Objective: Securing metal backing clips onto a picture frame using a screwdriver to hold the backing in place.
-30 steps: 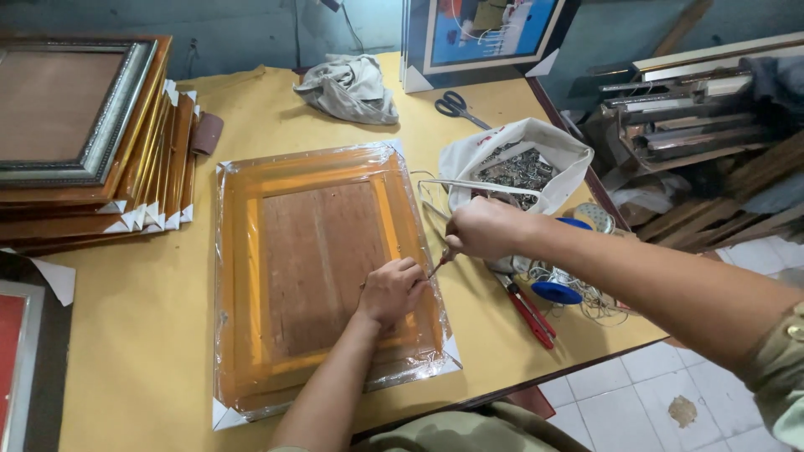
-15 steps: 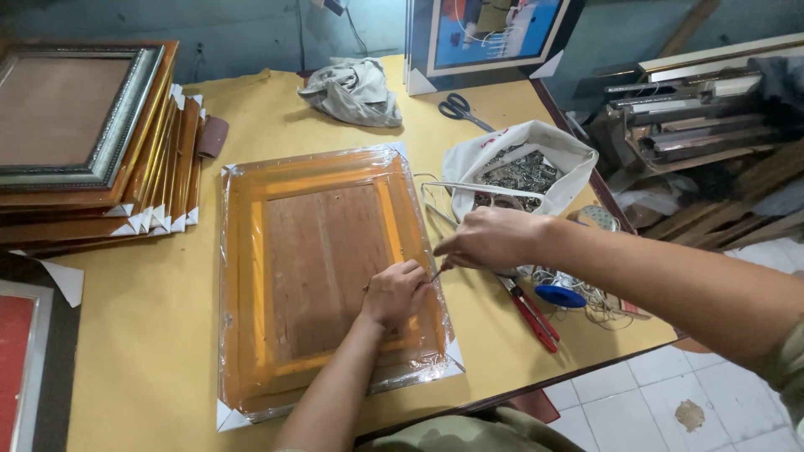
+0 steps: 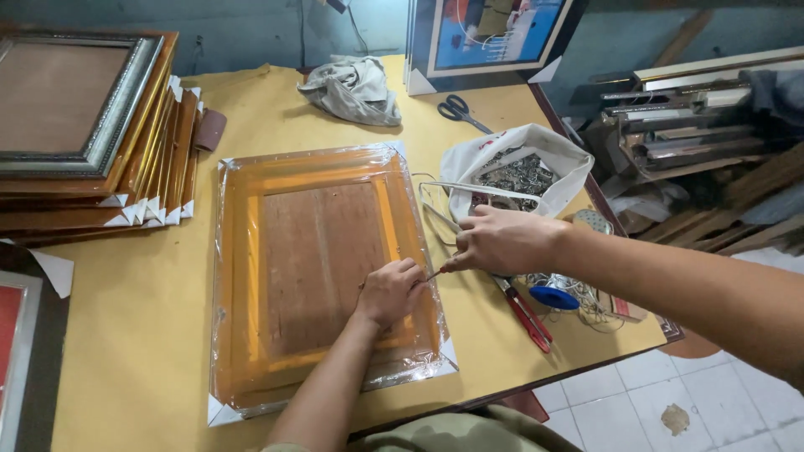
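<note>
Frame stack (image 3: 79, 142): far left on the yellow table (image 3: 134, 335), several gilt frames piled face down, white corner guards showing.
Wrapped frame (image 3: 322, 268): centre of the table, back side up, under clear film, brown backing board inside an orange-gold border.
Left hand (image 3: 389, 291): pressed on the right border of the wrapped frame, fingers curled together, seemingly pinching something small at the tool tip; too small to tell what.
Slim tool (image 3: 434, 274): thin shaft, tip at the frame's right border just beside the left fingertips.
Right hand (image 3: 502, 241): fingers closed tight around the slim tool's handle, over the frame's right edge.
White bag (image 3: 517, 172): just behind the right hand, open, full of small metal fittings.
Red-handled pliers (image 3: 526, 314): lying unused near the table edge, beside a blue spool (image 3: 554, 297).
Scissors (image 3: 462, 110): further back, well apart.
Step in hand: likely fixing a small fitting to the frame's back.
Next move: probably steady downward pressure, with the left fingers kept clear of the tip.
</note>
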